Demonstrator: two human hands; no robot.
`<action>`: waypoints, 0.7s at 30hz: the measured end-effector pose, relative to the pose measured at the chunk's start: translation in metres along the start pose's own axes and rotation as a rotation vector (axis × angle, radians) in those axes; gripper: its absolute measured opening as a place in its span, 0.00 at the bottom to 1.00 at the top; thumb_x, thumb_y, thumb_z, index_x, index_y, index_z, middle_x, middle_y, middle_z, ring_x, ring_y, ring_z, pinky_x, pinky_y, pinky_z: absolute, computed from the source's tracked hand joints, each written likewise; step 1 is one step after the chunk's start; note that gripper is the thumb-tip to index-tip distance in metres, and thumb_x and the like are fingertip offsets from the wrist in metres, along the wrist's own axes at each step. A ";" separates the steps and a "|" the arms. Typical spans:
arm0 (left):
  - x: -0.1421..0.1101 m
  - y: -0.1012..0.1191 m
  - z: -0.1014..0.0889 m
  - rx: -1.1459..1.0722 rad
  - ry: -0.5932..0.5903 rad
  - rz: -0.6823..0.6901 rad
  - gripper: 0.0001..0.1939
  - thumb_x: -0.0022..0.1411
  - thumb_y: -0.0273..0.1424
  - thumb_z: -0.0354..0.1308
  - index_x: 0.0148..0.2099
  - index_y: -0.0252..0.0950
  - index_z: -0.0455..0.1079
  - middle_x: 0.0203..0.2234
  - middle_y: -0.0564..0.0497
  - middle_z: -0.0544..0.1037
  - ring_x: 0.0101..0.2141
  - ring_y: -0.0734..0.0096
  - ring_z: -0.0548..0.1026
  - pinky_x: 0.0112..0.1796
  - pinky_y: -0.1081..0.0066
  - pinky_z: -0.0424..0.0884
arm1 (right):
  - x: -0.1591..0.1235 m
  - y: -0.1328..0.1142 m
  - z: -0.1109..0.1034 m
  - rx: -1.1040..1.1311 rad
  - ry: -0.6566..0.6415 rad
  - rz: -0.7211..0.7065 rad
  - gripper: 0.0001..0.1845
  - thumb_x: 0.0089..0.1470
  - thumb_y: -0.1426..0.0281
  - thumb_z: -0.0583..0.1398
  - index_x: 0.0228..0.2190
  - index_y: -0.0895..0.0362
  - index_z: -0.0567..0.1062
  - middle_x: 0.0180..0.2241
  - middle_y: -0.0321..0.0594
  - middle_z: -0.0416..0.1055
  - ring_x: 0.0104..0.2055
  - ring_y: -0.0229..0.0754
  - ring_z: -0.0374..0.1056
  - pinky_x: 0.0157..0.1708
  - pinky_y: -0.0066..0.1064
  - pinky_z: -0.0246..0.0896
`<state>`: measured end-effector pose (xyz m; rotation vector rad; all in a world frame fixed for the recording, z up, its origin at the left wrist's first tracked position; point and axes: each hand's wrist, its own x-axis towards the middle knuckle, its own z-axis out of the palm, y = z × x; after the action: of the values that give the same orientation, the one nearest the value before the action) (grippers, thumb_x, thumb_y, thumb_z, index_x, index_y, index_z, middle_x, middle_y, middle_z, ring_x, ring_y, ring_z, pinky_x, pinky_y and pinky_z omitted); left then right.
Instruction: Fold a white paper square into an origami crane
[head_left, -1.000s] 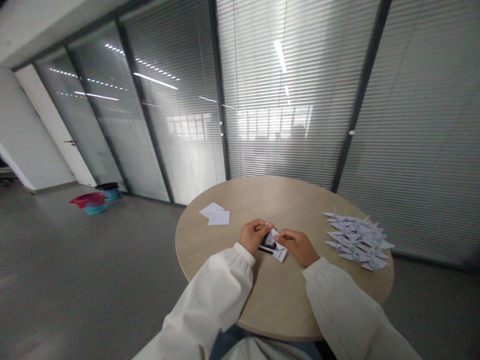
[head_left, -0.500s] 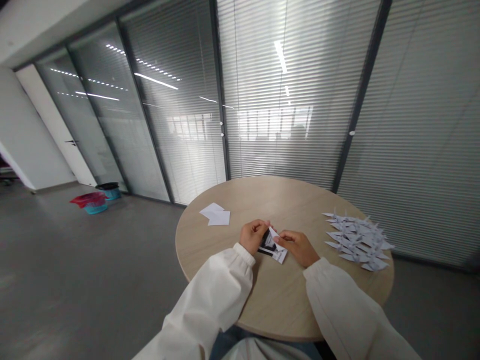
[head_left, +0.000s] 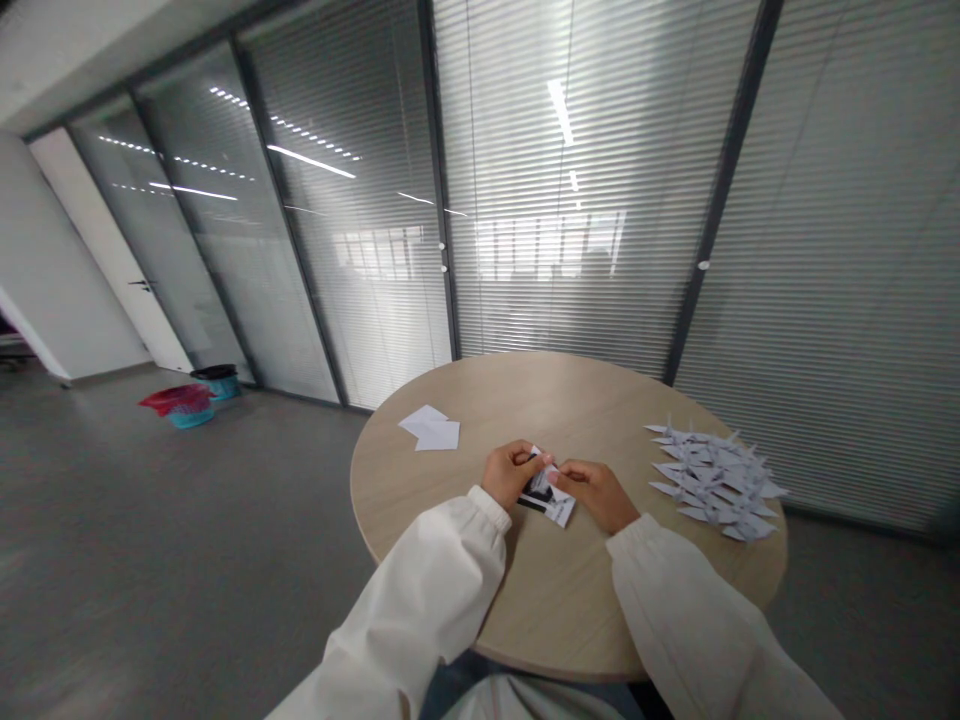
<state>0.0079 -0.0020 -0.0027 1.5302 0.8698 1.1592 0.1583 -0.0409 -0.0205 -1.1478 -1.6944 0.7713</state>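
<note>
Between my hands, above the middle of the table, is a small white folded paper [head_left: 557, 492], mostly covered by my fingers. My left hand [head_left: 510, 473] pinches its far left part with thumb and fingertips. On the right side, the thumb and forefinger of my right hand [head_left: 598, 492] close on the same paper. Just below lies a black-and-white printed paper [head_left: 558, 512], partly hidden by both hands; I cannot tell whether it is joined to the folded piece.
Two or so white paper squares [head_left: 437, 434] overlap on the left of the round wooden table [head_left: 555, 610]. Several folded paper cranes [head_left: 716, 480] are heaped at its right edge. Bins with a red liner [head_left: 180, 402] and black liner [head_left: 216, 374] stand on the floor by the glass wall.
My left thumb has slid right along the paper, toward my right fingers, and the raised white flap now lies lower. My right hand has hardly moved.
</note>
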 end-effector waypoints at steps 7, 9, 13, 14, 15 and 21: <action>-0.002 -0.002 0.000 0.006 0.005 0.003 0.18 0.39 0.41 0.64 0.22 0.30 0.67 0.10 0.58 0.62 0.13 0.84 0.55 0.15 0.79 0.49 | 0.001 0.002 0.001 0.057 -0.071 0.008 0.19 0.48 0.57 0.56 0.24 0.61 0.73 0.21 0.35 0.68 0.23 0.35 0.62 0.24 0.24 0.55; -0.003 0.000 0.000 0.006 0.004 0.001 0.18 0.39 0.41 0.64 0.22 0.30 0.67 0.10 0.58 0.63 0.13 0.84 0.57 0.15 0.79 0.50 | 0.001 0.002 0.000 0.057 -0.086 0.013 0.19 0.48 0.56 0.55 0.24 0.61 0.72 0.20 0.35 0.67 0.23 0.34 0.61 0.23 0.23 0.55; -0.004 0.001 0.000 -0.012 -0.004 -0.008 0.18 0.38 0.40 0.64 0.22 0.30 0.66 0.12 0.56 0.66 0.14 0.82 0.60 0.16 0.79 0.53 | 0.001 0.002 -0.001 0.011 -0.063 0.004 0.20 0.49 0.56 0.54 0.22 0.61 0.72 0.19 0.34 0.65 0.22 0.34 0.59 0.22 0.23 0.54; -0.004 0.001 0.000 -0.010 -0.007 -0.005 0.18 0.38 0.40 0.64 0.22 0.30 0.66 0.13 0.55 0.67 0.14 0.82 0.61 0.16 0.79 0.53 | 0.001 0.001 -0.001 0.001 -0.057 -0.004 0.21 0.49 0.56 0.54 0.22 0.61 0.72 0.18 0.34 0.65 0.22 0.34 0.59 0.22 0.23 0.53; -0.004 0.000 0.000 -0.004 -0.007 0.001 0.17 0.39 0.40 0.64 0.22 0.31 0.66 0.13 0.55 0.67 0.14 0.82 0.61 0.16 0.79 0.54 | 0.001 0.001 -0.001 -0.008 -0.053 -0.014 0.21 0.49 0.56 0.53 0.22 0.61 0.72 0.18 0.34 0.65 0.22 0.34 0.59 0.22 0.23 0.53; -0.004 -0.001 0.000 0.037 -0.009 0.035 0.17 0.40 0.41 0.63 0.23 0.31 0.66 0.13 0.56 0.67 0.15 0.82 0.60 0.16 0.80 0.53 | -0.001 -0.004 -0.002 -0.110 -0.002 -0.070 0.21 0.49 0.56 0.53 0.19 0.60 0.73 0.16 0.33 0.64 0.21 0.34 0.58 0.21 0.23 0.52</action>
<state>0.0070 -0.0056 -0.0050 1.5849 0.8662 1.1661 0.1591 -0.0429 -0.0169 -1.1561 -1.7880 0.6430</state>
